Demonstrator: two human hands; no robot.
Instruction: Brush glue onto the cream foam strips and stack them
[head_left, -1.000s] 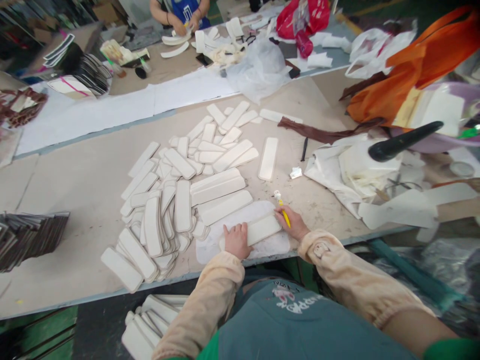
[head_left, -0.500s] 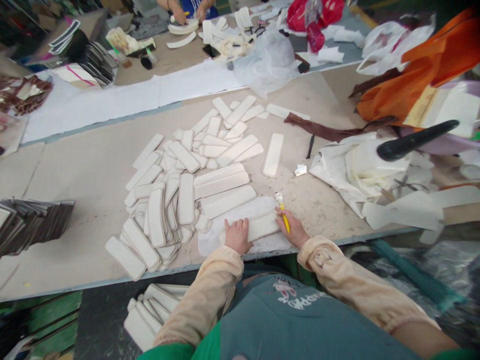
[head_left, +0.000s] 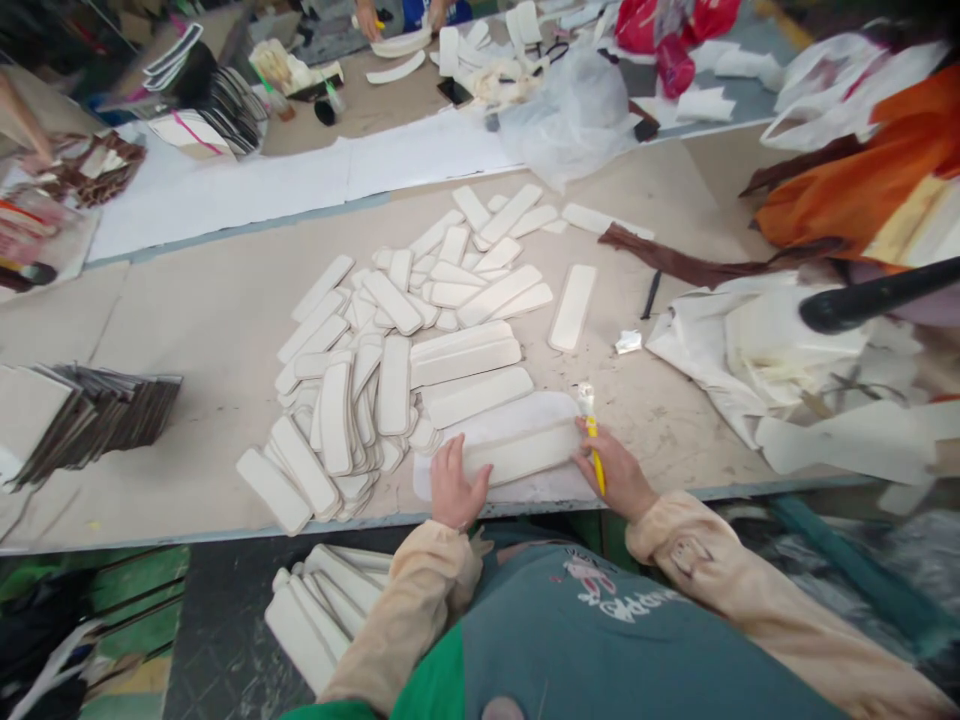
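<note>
In front of me a long off-white strip (head_left: 525, 452) with rounded ends lies on a white sheet (head_left: 541, 404). At its left end is my left hand (head_left: 457, 486), open, thumb apart from the other fingers. My right hand (head_left: 616, 468) is closed around a slim yellow-handled tool (head_left: 595, 455) whose pale head points away from me; its kind is not clear. The fingertips of that hand touch the strip's right end. Just beyond lie a similar strip (head_left: 478, 397) and a short stack of strips (head_left: 465, 353).
A loose pile of strips (head_left: 390, 300) spreads left and beyond. At far left leans a stack of dark-edged pieces (head_left: 97, 410). To the right are a single strip (head_left: 573, 308), a black rod (head_left: 651, 296) and a white container (head_left: 780, 335). A co-worker's hands (head_left: 367, 18) show across the table.
My left hand has loosened, its fingers and thumb now spread by the strip's left end. My right hand still has the yellow-handled tool. The whole view has shifted slightly.
</note>
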